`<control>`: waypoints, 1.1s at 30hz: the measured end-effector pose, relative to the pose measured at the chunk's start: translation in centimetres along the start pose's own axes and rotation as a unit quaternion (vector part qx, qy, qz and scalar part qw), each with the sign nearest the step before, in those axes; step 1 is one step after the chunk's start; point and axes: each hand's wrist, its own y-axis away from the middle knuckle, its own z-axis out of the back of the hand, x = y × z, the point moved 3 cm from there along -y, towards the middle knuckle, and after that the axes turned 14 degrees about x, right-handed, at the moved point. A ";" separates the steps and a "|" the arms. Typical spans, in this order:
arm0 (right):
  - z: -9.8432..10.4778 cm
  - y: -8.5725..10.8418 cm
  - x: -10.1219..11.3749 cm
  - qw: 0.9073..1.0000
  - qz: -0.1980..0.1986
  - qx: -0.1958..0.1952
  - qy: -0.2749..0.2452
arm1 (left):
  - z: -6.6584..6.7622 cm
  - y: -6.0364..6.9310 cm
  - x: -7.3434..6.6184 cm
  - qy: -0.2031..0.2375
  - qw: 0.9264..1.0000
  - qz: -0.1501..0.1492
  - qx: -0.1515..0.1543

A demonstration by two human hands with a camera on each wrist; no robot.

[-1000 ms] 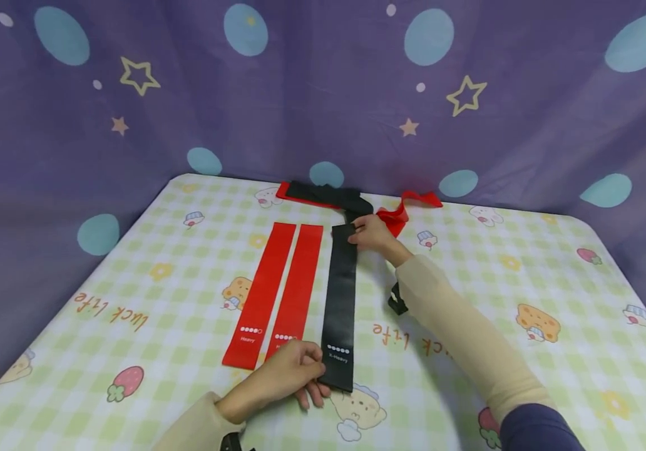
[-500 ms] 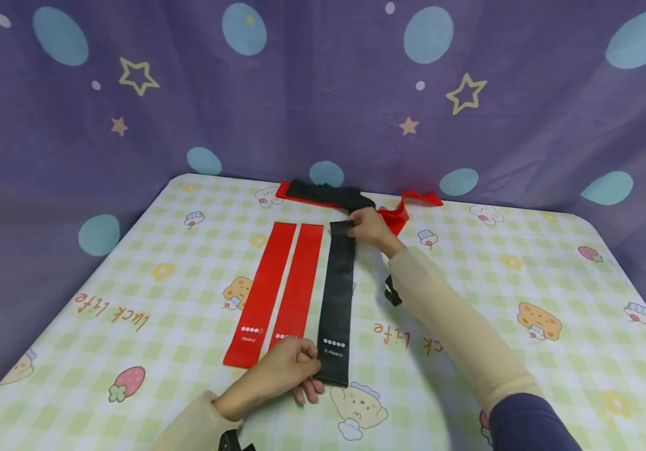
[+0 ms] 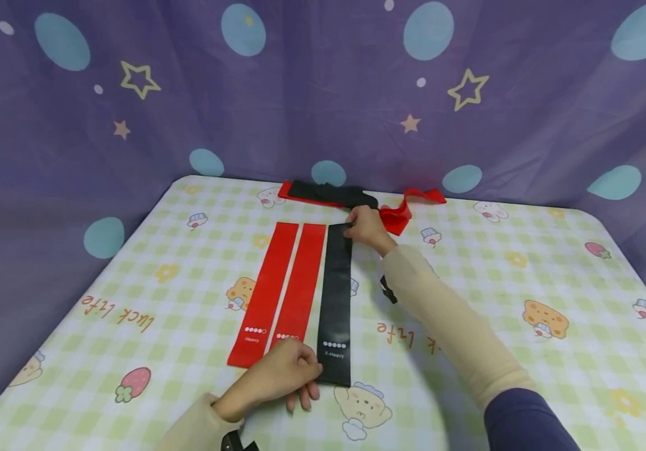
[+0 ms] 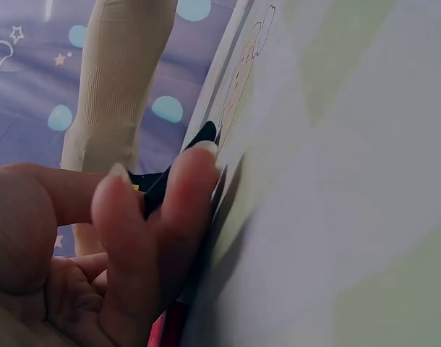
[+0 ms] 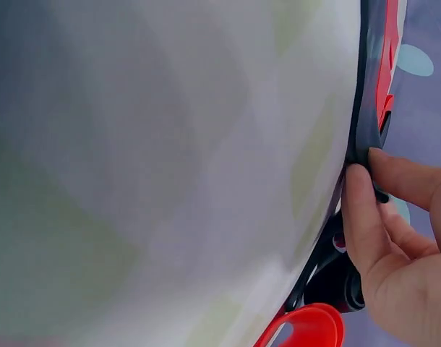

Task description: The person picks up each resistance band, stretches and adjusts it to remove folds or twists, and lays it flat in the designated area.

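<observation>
A flat black band [image 3: 337,294] marked X-Heavy lies lengthwise on the table, right of two parallel red bands [image 3: 267,282] [image 3: 303,282]. At its near left corner is my left hand [image 3: 280,373], thumb and finger pinching the edge; in the left wrist view that hand [image 4: 134,238] has the black band [image 4: 157,191] between its fingers. My right hand [image 3: 370,229] pinches the far right corner. In the right wrist view, thumb and fingertip of the right hand [image 5: 401,238] close on the black band's edge [image 5: 365,130].
Behind the bands, a folded black band [image 3: 328,193] lies over a red one at the back edge, with a twisted red band [image 3: 404,210] to its right. A small black item [image 3: 388,290] sits partly behind the right sleeve. A patterned curtain [image 3: 323,94] hangs behind the table.
The black band has shifted slightly left and now lies straighter beside the red bands. Both hands moved a little left with it, still holding its ends.
</observation>
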 end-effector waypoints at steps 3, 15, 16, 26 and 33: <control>0.0 0.1 0.2 1.000 0.001 0.000 -0.013 | 0.0 0.2 -0.1 -0.005 1.000 0.012 -0.006; 0.5 -0.1 -0.2 1.000 0.014 0.002 0.024 | 0.5 0.9 0.4 -0.076 0.995 0.032 -0.056; 0.6 0.0 -0.3 1.000 0.015 0.000 0.021 | 0.5 0.9 0.3 -0.087 0.994 0.032 -0.060; 1.8 0.5 -1.6 0.998 0.041 -0.057 0.004 | 0.5 1.0 -0.6 -0.215 0.969 0.033 -0.119; 3.0 0.9 -2.6 0.995 0.046 -0.086 -0.003 | 0.6 0.8 -1.3 -0.254 0.956 0.019 -0.144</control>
